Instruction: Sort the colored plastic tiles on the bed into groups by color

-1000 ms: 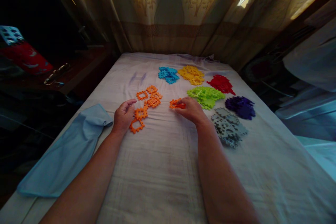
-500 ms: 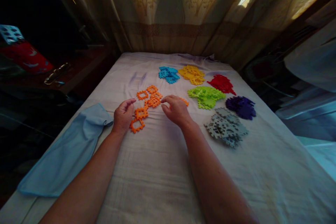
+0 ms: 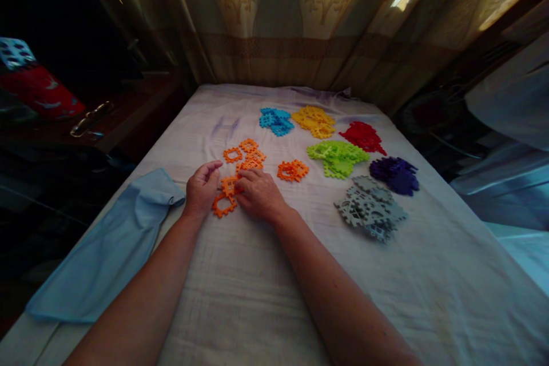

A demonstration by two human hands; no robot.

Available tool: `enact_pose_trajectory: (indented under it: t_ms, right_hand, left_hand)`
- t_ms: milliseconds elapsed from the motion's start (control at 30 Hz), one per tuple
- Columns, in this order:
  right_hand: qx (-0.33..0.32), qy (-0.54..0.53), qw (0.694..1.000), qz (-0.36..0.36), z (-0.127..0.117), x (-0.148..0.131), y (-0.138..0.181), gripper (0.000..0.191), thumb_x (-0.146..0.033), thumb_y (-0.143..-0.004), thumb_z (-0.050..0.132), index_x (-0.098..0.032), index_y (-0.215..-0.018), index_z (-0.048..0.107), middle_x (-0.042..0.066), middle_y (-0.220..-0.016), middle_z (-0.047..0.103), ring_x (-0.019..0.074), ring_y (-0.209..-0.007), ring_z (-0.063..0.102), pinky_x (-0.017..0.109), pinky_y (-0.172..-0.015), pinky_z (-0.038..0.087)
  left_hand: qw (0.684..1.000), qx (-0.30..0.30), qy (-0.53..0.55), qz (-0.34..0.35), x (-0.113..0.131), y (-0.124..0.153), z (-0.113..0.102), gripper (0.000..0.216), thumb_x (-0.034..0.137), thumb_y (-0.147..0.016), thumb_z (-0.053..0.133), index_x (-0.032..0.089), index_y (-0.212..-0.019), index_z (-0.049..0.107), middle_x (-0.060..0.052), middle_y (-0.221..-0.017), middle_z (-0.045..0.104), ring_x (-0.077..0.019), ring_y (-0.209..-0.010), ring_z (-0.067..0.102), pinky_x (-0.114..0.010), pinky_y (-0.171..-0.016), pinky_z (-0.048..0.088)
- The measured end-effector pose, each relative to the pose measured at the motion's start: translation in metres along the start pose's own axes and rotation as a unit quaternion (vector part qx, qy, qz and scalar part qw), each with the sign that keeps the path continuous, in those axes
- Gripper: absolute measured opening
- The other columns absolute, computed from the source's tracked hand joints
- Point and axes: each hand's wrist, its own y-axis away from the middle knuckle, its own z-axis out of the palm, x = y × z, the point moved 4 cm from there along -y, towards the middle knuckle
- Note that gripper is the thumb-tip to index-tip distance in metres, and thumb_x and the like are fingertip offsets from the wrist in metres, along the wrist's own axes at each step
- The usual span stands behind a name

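My left hand (image 3: 202, 190) rests on its side on the sheet, fingers loosely curled and a gap before the thumb, with nothing seen in it. Just right of it lies an orange notched square piece (image 3: 228, 185), and below that an orange open-frame piece (image 3: 223, 205). My right hand (image 3: 259, 193) reaches in from the right, its fingertips closed on the edge of the notched square piece; the thumb is mostly hidden. Beyond the fingers lie several more orange pieces (image 3: 249, 146), partly overlapping. A small orange pile (image 3: 293, 170) sits apart, right of my right hand.
Piles of similar pieces lie farther out: blue (image 3: 275, 121), yellow (image 3: 314, 121), lime green (image 3: 338, 157), red (image 3: 363, 137), dark purple (image 3: 393, 175) and grey (image 3: 371, 209). A light blue cloth (image 3: 115, 251) lies at the left edge. A curtain (image 3: 274, 23) hangs behind.
My right hand has moved left and nearer, from beside the small orange pile to the orange square piece, uncovering that pile. My left hand has stayed in place.
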Motion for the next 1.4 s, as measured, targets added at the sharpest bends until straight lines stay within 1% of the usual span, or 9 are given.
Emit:
enact_pose_trajectory:
  t_ms: [300, 500, 667, 867, 967, 1133, 1200, 1267, 1400]
  right_hand:
    - [-0.011, -0.012, 0.999, -0.029, -0.005, -0.002, 0.000, 0.017, -0.026, -0.089, 0.057, -0.020, -0.098, 0.070, 0.007, -0.125, 0.066, 0.0256, -0.121, 0.051, 0.043, -0.099, 0.042]
    - [-0.014, -0.025, 0.998, -0.048, -0.002, 0.000, 0.000, 0.015, -0.028, -0.085, 0.065, -0.020, -0.097, 0.070, 0.009, -0.138, 0.058, 0.0278, -0.132, 0.043, 0.045, -0.102, 0.038]
    - [-0.015, -0.031, 0.998, -0.053, -0.002, -0.003, 0.001, 0.011, -0.027, -0.085, 0.063, -0.019, -0.092, 0.069, 0.008, -0.122, 0.066, 0.0250, -0.120, 0.049, 0.040, -0.097, 0.039]
    - [-0.017, -0.024, 0.999, -0.040, -0.008, 0.002, 0.000, 0.012, -0.030, -0.085, 0.064, -0.019, -0.088, 0.069, 0.008, -0.107, 0.069, 0.0234, -0.106, 0.056, 0.036, -0.092, 0.040]
    - [0.027, -0.024, 0.999, 0.009, -0.021, 0.021, 0.003, 0.013, -0.031, -0.086, 0.063, -0.019, -0.090, 0.068, 0.008, -0.108, 0.069, 0.0232, -0.105, 0.057, 0.036, -0.093, 0.040]
    - [0.130, 0.016, 0.974, 0.185, -0.044, 0.072, 0.020, 0.023, -0.031, -0.086, 0.060, -0.019, -0.105, 0.068, 0.011, -0.112, 0.069, 0.0272, -0.109, 0.058, 0.040, -0.095, 0.039]
    - [0.139, 0.038, 0.957, 0.252, -0.047, 0.089, 0.028, 0.029, -0.033, -0.086, 0.060, -0.019, -0.109, 0.067, 0.013, -0.114, 0.069, 0.0290, -0.109, 0.058, 0.041, -0.094, 0.040]
    - [0.130, 0.051, 0.946, 0.291, -0.047, 0.099, 0.033, 0.031, -0.036, -0.086, 0.059, -0.018, -0.109, 0.068, 0.014, -0.115, 0.068, 0.0298, -0.109, 0.058, 0.042, -0.092, 0.041]
    - [0.120, 0.057, 0.941, 0.310, -0.044, 0.105, 0.036, 0.032, -0.042, -0.088, 0.057, -0.019, -0.105, 0.070, 0.012, -0.112, 0.070, 0.0286, -0.106, 0.059, 0.041, -0.091, 0.042]
  left_hand:
    - [1.000, -0.006, -0.018, -0.002, 0.000, 0.000, 0.000, 0.033, 0.034, -0.080, 0.054, 0.017, -0.103, 0.071, -0.006, -0.104, 0.075, -0.0196, -0.096, 0.068, -0.033, -0.091, 0.052]
    - [1.000, -0.012, -0.017, 0.005, 0.000, 0.000, 0.001, 0.033, 0.033, -0.080, 0.054, 0.017, -0.105, 0.070, -0.006, -0.107, 0.075, -0.0195, -0.099, 0.068, -0.033, -0.093, 0.052]
    - [1.000, -0.006, -0.014, 0.008, 0.000, 0.000, 0.001, 0.033, 0.034, -0.079, 0.055, 0.017, -0.103, 0.071, -0.006, -0.106, 0.075, -0.0199, -0.098, 0.069, -0.034, -0.093, 0.052]
    - [1.000, -0.010, -0.026, 0.007, 0.004, 0.000, 0.000, 0.032, 0.033, -0.080, 0.054, 0.017, -0.103, 0.071, -0.005, -0.105, 0.076, -0.0195, -0.098, 0.069, -0.033, -0.091, 0.053]
    - [0.999, -0.008, -0.032, 0.010, 0.005, 0.000, -0.001, 0.031, 0.032, -0.080, 0.055, 0.017, -0.102, 0.072, -0.005, -0.104, 0.076, -0.0193, -0.098, 0.069, -0.033, -0.092, 0.053]
    - [0.999, -0.010, -0.035, 0.018, 0.004, 0.000, 0.000, 0.031, 0.032, -0.081, 0.055, 0.018, -0.103, 0.071, -0.005, -0.106, 0.076, -0.0193, -0.101, 0.069, -0.033, -0.094, 0.052]
    - [0.999, -0.011, -0.034, 0.016, 0.004, 0.000, 0.000, 0.031, 0.032, -0.081, 0.055, 0.017, -0.103, 0.071, -0.006, -0.106, 0.076, -0.0195, -0.100, 0.069, -0.034, -0.094, 0.052]
    - [0.999, -0.014, -0.036, 0.017, 0.004, 0.000, 0.001, 0.032, 0.032, -0.081, 0.054, 0.017, -0.104, 0.071, -0.006, -0.106, 0.076, -0.0196, -0.100, 0.069, -0.034, -0.094, 0.052]
    - [0.999, -0.019, -0.042, 0.024, 0.004, 0.000, 0.000, 0.031, 0.031, -0.081, 0.054, 0.017, -0.104, 0.071, -0.006, -0.107, 0.075, -0.0196, -0.102, 0.069, -0.035, -0.096, 0.052]
